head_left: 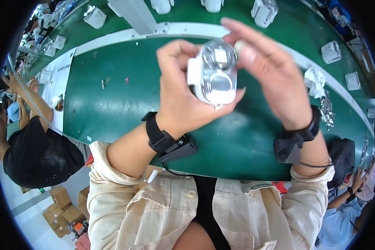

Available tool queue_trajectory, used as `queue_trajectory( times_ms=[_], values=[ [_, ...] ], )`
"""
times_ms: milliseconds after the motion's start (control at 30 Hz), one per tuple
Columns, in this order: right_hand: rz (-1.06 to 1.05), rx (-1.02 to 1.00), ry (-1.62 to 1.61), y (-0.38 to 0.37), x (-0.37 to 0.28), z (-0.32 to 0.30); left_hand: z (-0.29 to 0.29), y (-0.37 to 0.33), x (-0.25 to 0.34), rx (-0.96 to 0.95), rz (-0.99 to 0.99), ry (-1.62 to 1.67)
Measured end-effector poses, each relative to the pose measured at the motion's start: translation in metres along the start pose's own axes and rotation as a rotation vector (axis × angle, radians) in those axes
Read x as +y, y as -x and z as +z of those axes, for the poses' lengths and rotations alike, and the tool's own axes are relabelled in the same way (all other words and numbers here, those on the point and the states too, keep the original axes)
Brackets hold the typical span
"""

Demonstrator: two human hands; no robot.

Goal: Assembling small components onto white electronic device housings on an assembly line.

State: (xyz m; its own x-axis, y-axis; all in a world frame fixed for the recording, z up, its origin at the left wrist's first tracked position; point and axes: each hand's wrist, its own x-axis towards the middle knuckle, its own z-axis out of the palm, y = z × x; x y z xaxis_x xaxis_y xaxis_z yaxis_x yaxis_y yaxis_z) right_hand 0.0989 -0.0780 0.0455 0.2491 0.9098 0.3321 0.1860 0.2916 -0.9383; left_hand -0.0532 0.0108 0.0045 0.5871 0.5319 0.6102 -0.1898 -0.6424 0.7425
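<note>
My left hand [181,89] is wrapped round a white device [218,75] with a rounded oblong shape, holding it up over the green table. Its front has a glossy clear cover with two round forms under it, one above the other. A small clear tab sticks out at its lower end, and a white block juts from its left side. Close to the device's upper right edge is my right hand [275,73], slightly blurred, with fingers stretched out. I cannot tell whether its thumb touches the cover.
Beyond a pale rail, similar white devices [264,12] stand on a green surface [187,14]. Crumpled white wrapping [314,81] and silvery scraps [327,110] lie at the right. A grey post [135,16] rises at the back. Other people sit at both sides; cardboard boxes [62,212] stand lower left.
</note>
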Motion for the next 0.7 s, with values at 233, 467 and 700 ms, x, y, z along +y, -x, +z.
queue_trajectory(
  times_ms=[233,467,700],
  values=[
    [0.530,-0.228,-0.706,0.026,0.010,0.017,0.011,0.036,-0.004,-0.115,-0.032,0.134],
    [0.474,-0.233,-0.648,0.024,0.005,0.026,0.001,0.041,-0.007,-0.078,0.009,0.074],
    [0.522,-0.259,-0.743,0.020,0.003,0.017,0.000,0.029,-0.002,-0.129,-0.008,0.092]
  ],
)
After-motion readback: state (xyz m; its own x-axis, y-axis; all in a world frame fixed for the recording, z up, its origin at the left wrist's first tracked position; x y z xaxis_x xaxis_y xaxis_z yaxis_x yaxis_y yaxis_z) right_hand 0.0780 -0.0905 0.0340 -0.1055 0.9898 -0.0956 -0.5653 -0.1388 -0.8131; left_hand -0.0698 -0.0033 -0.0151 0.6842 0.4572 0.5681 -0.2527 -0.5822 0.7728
